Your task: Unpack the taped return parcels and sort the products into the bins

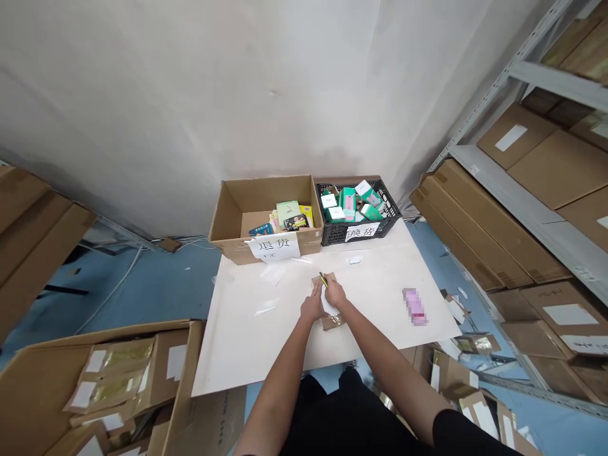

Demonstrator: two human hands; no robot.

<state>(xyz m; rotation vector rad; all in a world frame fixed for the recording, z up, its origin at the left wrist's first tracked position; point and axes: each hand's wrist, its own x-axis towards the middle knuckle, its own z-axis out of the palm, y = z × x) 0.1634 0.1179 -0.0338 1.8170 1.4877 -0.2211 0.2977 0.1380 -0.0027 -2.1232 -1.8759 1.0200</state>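
A small brown cardboard parcel (333, 320) with a white label and shiny tape lies on the white table in front of me. My left hand (311, 305) rests on the parcel's left side, its fingers stretched forward and pressing it down. Closed round a yellow and black utility knife (323, 279), my right hand (335, 293) is over the parcel's far right part. The knife points toward the far edge; whether its blade touches the cardboard is too small to tell.
Behind the parcel stand an open cardboard box (228, 250) with booklets and a black crate (338, 235) with green-white boxes. A blurred pink item (415, 306) lies on the table (237, 335) at right. A large carton (190, 367) of parcels is at left; shelves (503, 168) rise at right.
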